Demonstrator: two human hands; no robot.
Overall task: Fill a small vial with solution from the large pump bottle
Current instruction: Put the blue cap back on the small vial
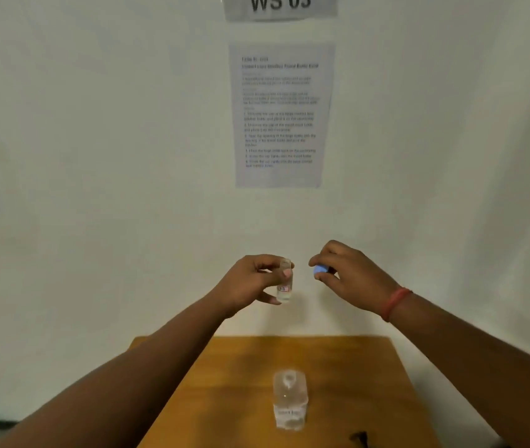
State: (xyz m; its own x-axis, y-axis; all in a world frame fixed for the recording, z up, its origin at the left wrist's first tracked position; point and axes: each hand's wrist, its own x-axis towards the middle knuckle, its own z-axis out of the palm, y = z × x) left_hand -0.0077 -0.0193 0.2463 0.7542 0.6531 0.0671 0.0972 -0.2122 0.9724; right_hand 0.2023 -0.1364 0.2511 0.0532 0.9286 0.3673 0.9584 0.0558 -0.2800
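L hand (250,282) grips a small clear vial (285,281) upright in mid-air; R hand (351,276) pinches its blue cap (319,269) just beside the open mouth. Cap looks off, so the next job is likely setting it down within reach w/o tipping the vial, then bringing vial to bottle. Vial contents: can't tell, poss. a little at the bottom. Below, on the wooden table (224,383), the large clear bottle (290,403) stands upright, seemingly holding clear liquid.

The middle of the wooden table (224,376) is occupied by a clear bottle (290,404). A small black object (359,437) is seen at the near edge. Bare surface is left toward both side edges.
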